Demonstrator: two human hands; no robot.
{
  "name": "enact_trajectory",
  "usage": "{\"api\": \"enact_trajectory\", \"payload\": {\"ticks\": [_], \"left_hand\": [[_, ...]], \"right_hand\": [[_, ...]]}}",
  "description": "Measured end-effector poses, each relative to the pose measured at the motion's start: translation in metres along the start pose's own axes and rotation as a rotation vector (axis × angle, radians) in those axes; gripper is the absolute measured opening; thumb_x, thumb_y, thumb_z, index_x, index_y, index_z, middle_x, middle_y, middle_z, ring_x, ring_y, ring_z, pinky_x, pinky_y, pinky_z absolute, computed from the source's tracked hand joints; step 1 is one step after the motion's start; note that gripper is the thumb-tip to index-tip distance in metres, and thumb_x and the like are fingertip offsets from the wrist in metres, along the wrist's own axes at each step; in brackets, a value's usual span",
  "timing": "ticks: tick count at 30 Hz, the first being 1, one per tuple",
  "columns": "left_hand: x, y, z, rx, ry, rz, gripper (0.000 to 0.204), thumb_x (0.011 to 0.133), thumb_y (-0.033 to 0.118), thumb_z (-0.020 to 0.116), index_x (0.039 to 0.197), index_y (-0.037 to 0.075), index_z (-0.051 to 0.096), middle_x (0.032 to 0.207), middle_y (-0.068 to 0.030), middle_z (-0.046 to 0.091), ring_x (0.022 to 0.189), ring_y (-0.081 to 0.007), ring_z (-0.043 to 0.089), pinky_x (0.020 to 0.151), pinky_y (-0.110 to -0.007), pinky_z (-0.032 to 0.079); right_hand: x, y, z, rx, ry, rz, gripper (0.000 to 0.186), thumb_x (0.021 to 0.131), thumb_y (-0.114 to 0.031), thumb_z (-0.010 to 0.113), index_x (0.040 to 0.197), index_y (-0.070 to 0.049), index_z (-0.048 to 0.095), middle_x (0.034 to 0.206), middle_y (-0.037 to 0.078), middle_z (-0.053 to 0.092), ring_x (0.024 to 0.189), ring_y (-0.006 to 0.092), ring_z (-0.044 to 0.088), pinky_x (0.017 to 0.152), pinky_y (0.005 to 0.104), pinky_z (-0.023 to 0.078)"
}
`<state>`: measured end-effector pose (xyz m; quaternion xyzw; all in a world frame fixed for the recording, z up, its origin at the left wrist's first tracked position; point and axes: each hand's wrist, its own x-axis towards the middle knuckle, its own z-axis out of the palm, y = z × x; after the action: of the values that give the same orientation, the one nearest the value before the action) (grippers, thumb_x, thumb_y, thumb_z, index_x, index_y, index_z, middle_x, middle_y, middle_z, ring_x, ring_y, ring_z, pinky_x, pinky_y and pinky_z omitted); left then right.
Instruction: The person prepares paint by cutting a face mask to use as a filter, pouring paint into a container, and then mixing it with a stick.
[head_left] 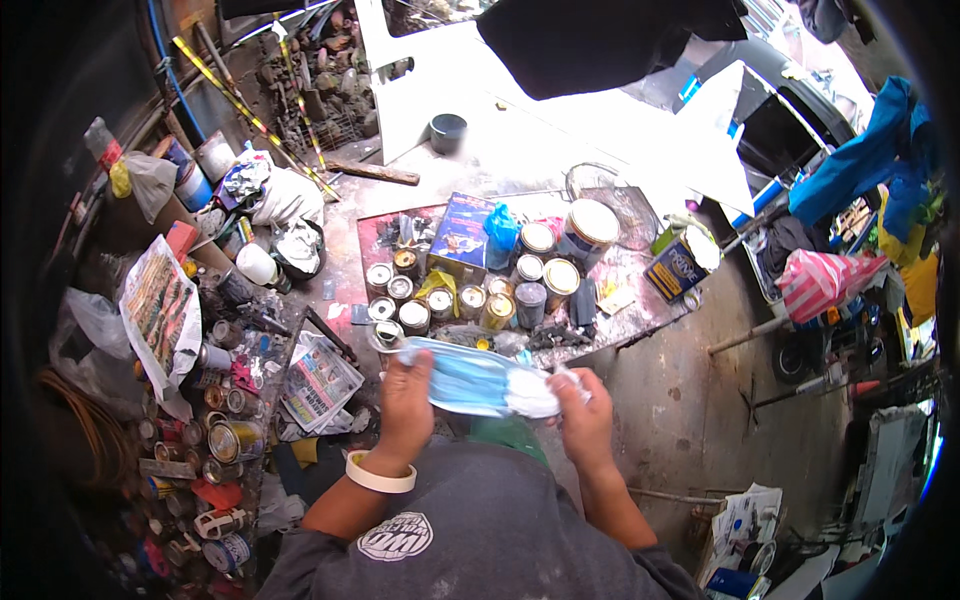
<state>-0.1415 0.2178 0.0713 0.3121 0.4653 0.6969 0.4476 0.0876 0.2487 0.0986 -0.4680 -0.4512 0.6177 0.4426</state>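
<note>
Your left grip (405, 400) is closed, pinching the left end of a light-blue, pleated fabric face mask (460, 378); your right grip (585, 412) is closed too, on the white, bunched material (530, 393) at the right end. Mask's up in the air between your two hands, in front of your dark-grey shirt (480, 510), nearer you than the counter (378, 238). Progress, my read: it's in hand and the blue part is opened out; the white end is not spread flat. Can't judge what else is left from this one view. Looks: blue side lies long and fairly smooth, pleats running lengthwise, slight sag along the lower edge. White end is crumpled; can't tell if it's the mask's lining folded over or a separate wad. Loops don't read clearly. There's a cream, flat-sided ring (380, 474) around your left wrist. Past the mask, small round metal cans (414, 317) crowd the paint-stained counter, with a blue, boxy metal tin (465, 230) behind them. Printed newspaper sheets (322, 380) lie left of your left hand.
</note>
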Motion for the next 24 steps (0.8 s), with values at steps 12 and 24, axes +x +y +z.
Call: {"api": "enact_trajectory", "payload": {"ticks": [12, 24], "left_hand": [[0.009, 0.048, -0.042, 0.553, -0.024, 0.395, 0.007, 0.103, 0.004, 0.06, 0.106, 0.0, 0.064, 0.089, -0.0091, 0.067, 0.084, -0.0149, 0.063, 0.078, -0.031, 0.051], [-0.024, 0.013, 0.005, -0.158, 0.118, 0.127, 0.021, 0.106, 0.022, 0.062, 0.114, 0.002, 0.063, 0.103, -0.005, 0.063, 0.1, -0.0146, 0.062, 0.091, -0.032, 0.05]], "right_hand": [[0.046, 0.019, -0.003, -0.531, -0.052, -0.37, 0.047, 0.094, -0.02, 0.076, 0.133, 0.0, 0.057, 0.122, 0.012, 0.063, 0.108, 0.023, 0.062, 0.102, 0.0384, 0.045], [0.041, 0.069, 0.065, -0.675, -0.543, -0.18, 0.043, 0.09, -0.008, 0.056, 0.132, -0.002, 0.056, 0.101, 0.027, 0.07, 0.097, 0.0482, 0.067, 0.086, 0.0497, 0.055]]}}
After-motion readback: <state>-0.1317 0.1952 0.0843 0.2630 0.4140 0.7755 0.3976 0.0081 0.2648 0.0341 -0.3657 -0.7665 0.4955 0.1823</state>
